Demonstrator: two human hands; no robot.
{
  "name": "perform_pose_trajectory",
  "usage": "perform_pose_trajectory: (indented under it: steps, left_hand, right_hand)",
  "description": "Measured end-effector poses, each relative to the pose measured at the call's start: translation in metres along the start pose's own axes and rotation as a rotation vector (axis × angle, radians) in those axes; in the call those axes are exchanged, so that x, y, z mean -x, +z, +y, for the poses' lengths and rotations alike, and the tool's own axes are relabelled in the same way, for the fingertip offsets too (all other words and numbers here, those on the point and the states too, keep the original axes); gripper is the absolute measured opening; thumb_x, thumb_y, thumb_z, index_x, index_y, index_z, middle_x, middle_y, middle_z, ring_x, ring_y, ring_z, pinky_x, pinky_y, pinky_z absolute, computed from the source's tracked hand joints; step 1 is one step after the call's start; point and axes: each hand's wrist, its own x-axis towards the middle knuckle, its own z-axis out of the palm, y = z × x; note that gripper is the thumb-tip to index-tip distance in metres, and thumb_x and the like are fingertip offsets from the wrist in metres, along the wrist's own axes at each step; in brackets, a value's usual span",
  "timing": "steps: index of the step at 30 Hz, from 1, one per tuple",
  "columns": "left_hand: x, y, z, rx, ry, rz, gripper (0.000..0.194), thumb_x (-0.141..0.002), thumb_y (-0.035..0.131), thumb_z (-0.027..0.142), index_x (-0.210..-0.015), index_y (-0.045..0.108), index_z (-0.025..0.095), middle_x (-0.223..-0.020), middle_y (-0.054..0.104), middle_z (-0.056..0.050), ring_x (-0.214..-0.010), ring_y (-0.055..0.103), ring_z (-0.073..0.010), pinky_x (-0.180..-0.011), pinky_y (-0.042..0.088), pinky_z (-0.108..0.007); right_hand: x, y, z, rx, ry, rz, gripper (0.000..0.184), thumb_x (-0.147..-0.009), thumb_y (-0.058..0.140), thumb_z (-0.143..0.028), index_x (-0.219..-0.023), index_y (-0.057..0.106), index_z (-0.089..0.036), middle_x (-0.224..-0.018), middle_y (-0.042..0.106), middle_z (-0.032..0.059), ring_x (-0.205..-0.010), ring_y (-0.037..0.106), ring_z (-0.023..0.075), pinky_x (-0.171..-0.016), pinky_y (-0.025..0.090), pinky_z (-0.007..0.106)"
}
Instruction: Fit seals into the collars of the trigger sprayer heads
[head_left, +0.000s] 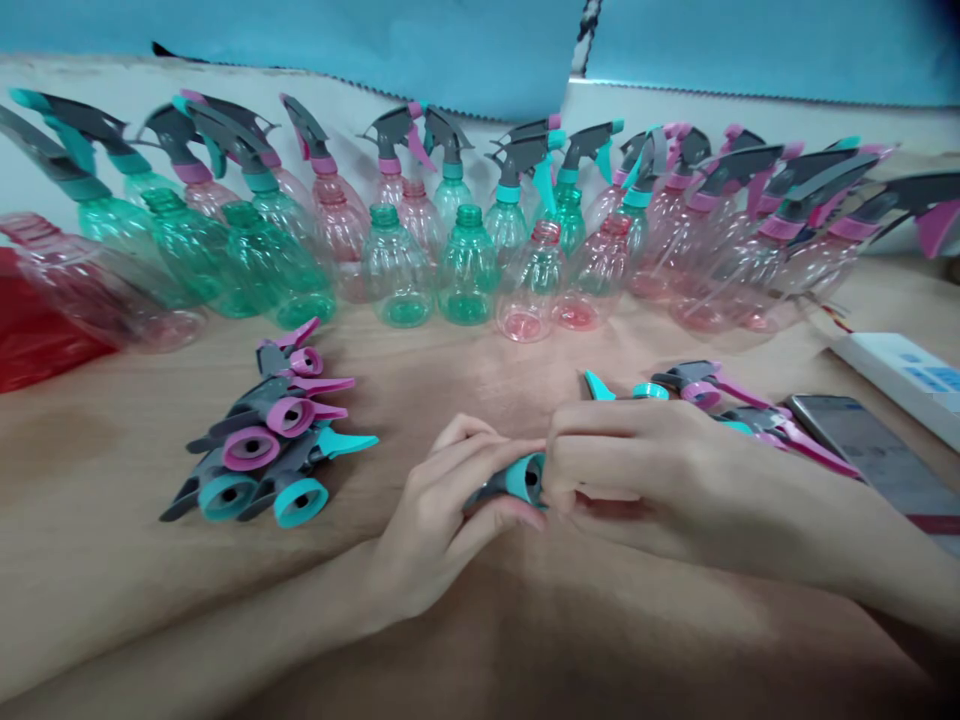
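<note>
On tan table [457,375] | blue sheeting [337,50] behind | left hand [439,510] grips spray head [519,480] | right hand [630,455] curled, cannot tell its hold

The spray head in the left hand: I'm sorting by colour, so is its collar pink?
No, the left hand holds a spray head whose collar is turquoise.

The left hand [442,515] and the right hand [637,455] are bare, with thin fingers [592,450], and the left arm [255,615] and right arm [802,530] are bare too, smooth and round as far up as they show.
</note>
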Motion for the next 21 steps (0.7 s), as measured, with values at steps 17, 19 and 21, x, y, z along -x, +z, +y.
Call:
perform_pose_trajectory:
  steps: [17,19,21]
  left_hand:
    - [0.003,-0.001,-0.002,0.021,-0.146,0.045,0.029,-0.093,0.047,0.035,-0.115,0.058,0.018,-0.093,0.058,-0.005,-0.087,0.052,-0.0187,-0.076,0.045,-0.032]
    - [0.004,0.000,-0.003,0.019,-0.159,0.055,0.027,-0.093,0.048,0.034,-0.113,0.058,0.019,-0.094,0.058,-0.005,-0.088,0.053,-0.0191,-0.076,0.046,-0.033]
    - [0.004,0.000,-0.004,0.018,-0.153,0.068,0.024,-0.093,0.048,0.031,-0.112,0.058,0.020,-0.093,0.059,-0.004,-0.087,0.054,-0.0194,-0.076,0.046,-0.033]
  right_hand:
    - [-0.005,0.006,-0.015,0.247,-0.082,0.061,0.033,-0.095,0.026,-0.010,-0.094,0.059,-0.015,-0.102,0.063,0.0035,-0.094,0.060,0.0121,-0.076,0.047,0.023]
    - [-0.005,0.007,-0.015,0.265,-0.093,0.075,0.034,-0.095,0.027,-0.009,-0.093,0.060,-0.016,-0.100,0.064,0.0022,-0.094,0.060,0.0114,-0.074,0.047,0.022]
    - [-0.007,0.008,-0.016,0.319,-0.103,0.084,0.036,-0.094,0.027,-0.007,-0.087,0.061,-0.017,-0.091,0.064,0.0011,-0.089,0.062,0.0124,-0.069,0.048,0.023]
